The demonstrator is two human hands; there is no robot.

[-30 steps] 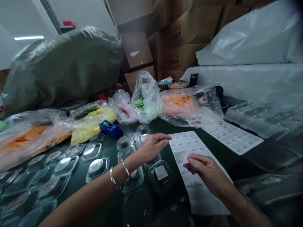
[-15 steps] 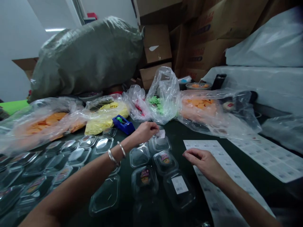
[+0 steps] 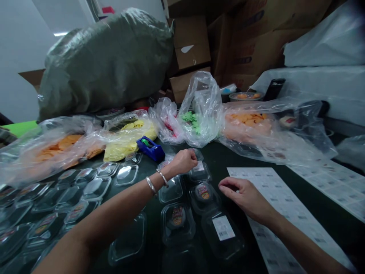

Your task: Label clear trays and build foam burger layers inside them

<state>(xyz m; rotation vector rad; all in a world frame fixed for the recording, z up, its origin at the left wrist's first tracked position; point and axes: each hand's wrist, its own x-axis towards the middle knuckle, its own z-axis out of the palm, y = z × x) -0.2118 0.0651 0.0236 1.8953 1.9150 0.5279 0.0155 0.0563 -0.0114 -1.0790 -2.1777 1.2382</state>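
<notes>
My left hand [image 3: 184, 161], with two silver bangles on its wrist, has its fingers pinched at the edge of a small white label [image 3: 199, 166]. That label is over a clear plastic container [image 3: 203, 176] in the right-hand row. Closer to me are a container with a colourful round sticker [image 3: 203, 192] and a container bearing a white barcode label [image 3: 223, 227]. My right hand [image 3: 242, 193] hovers beside the row, near the left edge of a label sheet [image 3: 273, 201]. Its thumb and forefinger meet, and nothing shows between them.
A blue tape dispenser [image 3: 151, 148] stands behind the containers. More clear containers [image 3: 97, 187] cover the left side. Along the back lie plastic bags of yellow pieces [image 3: 121, 146], green pieces [image 3: 191, 118] and orange pieces [image 3: 248, 121]. A second label sheet [image 3: 333, 182] lies at right.
The view has shifted slightly. My left hand has moved a little right and lower with the label, closer over the container. My right hand keeps nearly the same pose.
</notes>
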